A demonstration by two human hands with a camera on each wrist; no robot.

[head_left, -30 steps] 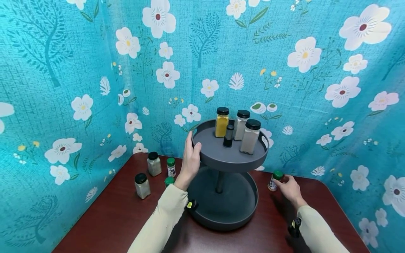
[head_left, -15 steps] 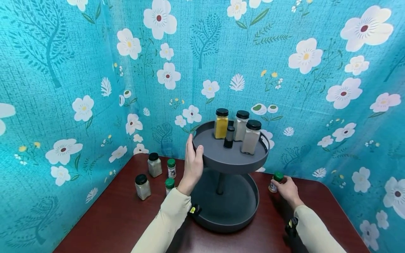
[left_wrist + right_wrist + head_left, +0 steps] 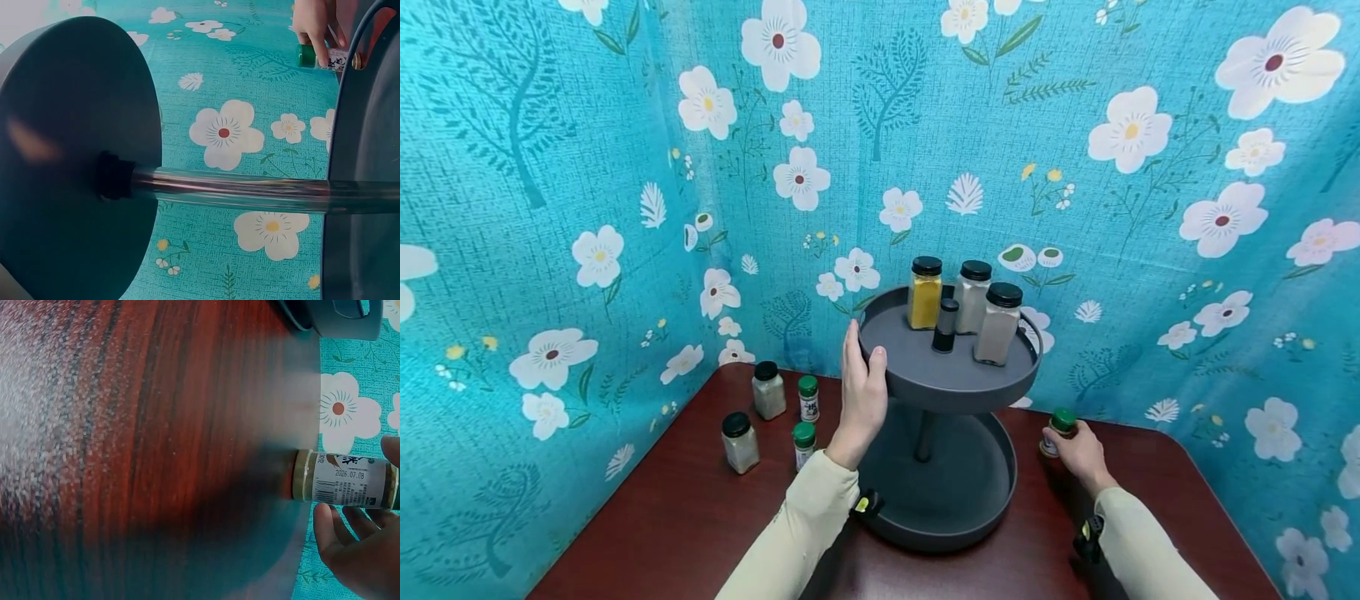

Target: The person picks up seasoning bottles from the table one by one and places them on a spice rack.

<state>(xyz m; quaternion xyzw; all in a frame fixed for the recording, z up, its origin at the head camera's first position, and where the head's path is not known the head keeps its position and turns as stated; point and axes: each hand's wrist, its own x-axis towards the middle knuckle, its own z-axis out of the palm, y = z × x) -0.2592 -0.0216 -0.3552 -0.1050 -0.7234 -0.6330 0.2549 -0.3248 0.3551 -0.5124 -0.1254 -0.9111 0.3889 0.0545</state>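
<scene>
At the right back of the table, my right hand pinches a small spice jar with a green cap, thumb on one side and fingers on the other. Its printed label and gold-coloured base show in the right wrist view, close to the table surface. My left hand lies against the left rim of the upper tray of a dark grey two-tier rack, fingers straight and thumb raised. A post joins this tray to the lower tray. On the upper tray stand a yellow-filled jar, two pale-filled jars and a small dark bottle.
Left of the rack stand two black-capped jars, one in front and one behind, and two green-capped jars, one behind the other. A blue floral curtain closes off the back and left of the red-brown table.
My left hand has slid slightly right and down along the rim, uncovering more of the nearer green-capped jar. The right hand has closed further round its jar, which stays almost in place.
</scene>
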